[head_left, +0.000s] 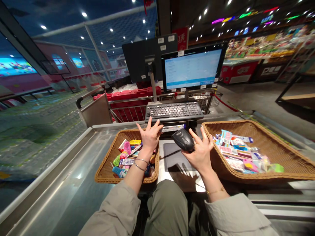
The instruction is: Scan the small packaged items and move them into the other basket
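Note:
My left hand is raised with its fingers spread above a wicker basket, touching nothing I can make out. That basket holds several small colourful retail packages. My right hand grips a black handheld barcode scanner above a dark scanning pad. To its right, a wider wicker basket holds several flat packaged goods. A thin packet lies just below the keyboard, between my hands and partly hidden.
A black keyboard sits just beyond my hands, with a lit monitor and a dark rear-facing screen behind it. A stainless steel counter runs along the left. Behind the keyboard stand a wire cart and red crates.

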Demonstrator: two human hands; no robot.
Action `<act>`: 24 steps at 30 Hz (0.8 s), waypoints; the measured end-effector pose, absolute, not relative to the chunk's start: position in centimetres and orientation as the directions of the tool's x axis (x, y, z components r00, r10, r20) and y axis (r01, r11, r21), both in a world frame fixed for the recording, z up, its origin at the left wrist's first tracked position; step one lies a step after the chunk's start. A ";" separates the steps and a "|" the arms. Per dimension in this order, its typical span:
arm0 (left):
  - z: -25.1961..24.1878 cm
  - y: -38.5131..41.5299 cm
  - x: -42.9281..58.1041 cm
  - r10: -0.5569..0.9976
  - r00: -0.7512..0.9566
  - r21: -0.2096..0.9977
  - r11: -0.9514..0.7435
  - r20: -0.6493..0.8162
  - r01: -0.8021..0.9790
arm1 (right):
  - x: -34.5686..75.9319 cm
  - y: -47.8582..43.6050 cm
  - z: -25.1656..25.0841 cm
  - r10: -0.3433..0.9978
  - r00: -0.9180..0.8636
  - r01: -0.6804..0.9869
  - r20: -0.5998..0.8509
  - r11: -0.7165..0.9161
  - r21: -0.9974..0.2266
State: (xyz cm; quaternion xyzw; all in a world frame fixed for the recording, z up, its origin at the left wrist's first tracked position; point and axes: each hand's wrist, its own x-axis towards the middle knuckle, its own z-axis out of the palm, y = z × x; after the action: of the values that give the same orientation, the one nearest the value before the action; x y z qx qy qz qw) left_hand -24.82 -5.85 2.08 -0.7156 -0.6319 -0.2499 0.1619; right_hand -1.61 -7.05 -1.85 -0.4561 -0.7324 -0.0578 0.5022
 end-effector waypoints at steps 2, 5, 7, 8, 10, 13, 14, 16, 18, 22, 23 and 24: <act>1.8 -5.5 -24.5 0.818 0.078 0.084 -0.152 0.570 0.985 | -1.6 -7.1 -1.8 0.601 -0.081 0.729 0.795 0.580 -0.363; 1.2 -5.1 -24.2 0.773 0.090 0.088 -0.185 0.628 0.979 | -1.6 -7.1 -1.9 0.593 -0.083 0.732 0.801 0.582 -0.355; 0.9 -4.8 -24.1 0.735 0.087 0.093 -0.200 0.672 0.975 | -1.7 -7.0 -2.0 0.582 -0.081 0.728 0.809 0.589 -0.351; 0.8 -4.8 -24.0 0.720 0.084 0.095 -0.205 0.689 0.974 | -1.7 -7.0 -2.0 0.576 -0.080 0.726 0.813 0.593 -0.349; 0.7 -4.7 -24.0 0.700 0.082 0.099 -0.214 0.710 0.972 | -1.7 -7.0 -2.1 0.572 -0.077 0.725 0.817 0.594 -0.347; 0.7 -4.6 -24.0 0.689 0.085 0.102 -0.225 0.719 0.969 | -1.8 -7.0 -2.1 0.572 -0.078 0.730 0.816 0.591 -0.344; 0.7 -4.6 -24.0 0.686 0.086 0.101 -0.227 0.722 0.969 | -1.8 -7.0 -2.1 0.573 -0.080 0.731 0.815 0.590 -0.344; 0.6 -4.6 -24.1 0.680 0.089 0.094 -0.228 0.728 0.969 | -1.8 -7.1 -2.0 0.574 -0.084 0.731 0.815 0.591 -0.341; 0.6 -4.6 -24.1 0.676 0.091 0.087 -0.224 0.731 0.971 | -1.8 -7.1 -1.9 0.575 -0.086 0.729 0.814 0.593 -0.342; 0.6 -4.6 -24.0 0.676 0.090 0.085 -0.222 0.731 0.971 | -1.7 -7.0 -2.0 0.572 -0.092 0.728 0.815 0.597 -0.337; 0.7 -4.6 -24.0 0.677 0.090 0.087 -0.223 0.731 0.971 | -1.7 -7.0 -2.0 0.571 -0.096 0.729 0.815 0.598 -0.333; 0.7 -4.6 -24.0 0.676 0.089 0.089 -0.225 0.731 0.970 | -1.7 -7.0 -2.0 0.570 -0.100 0.730 0.816 0.599 -0.329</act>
State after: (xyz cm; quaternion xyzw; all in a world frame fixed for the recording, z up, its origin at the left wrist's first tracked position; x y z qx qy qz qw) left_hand -23.97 -4.65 0.66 -0.7054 -0.5836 -0.3387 0.2170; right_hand -1.68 -6.99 -2.03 -0.4405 -0.7375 -0.0793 0.5057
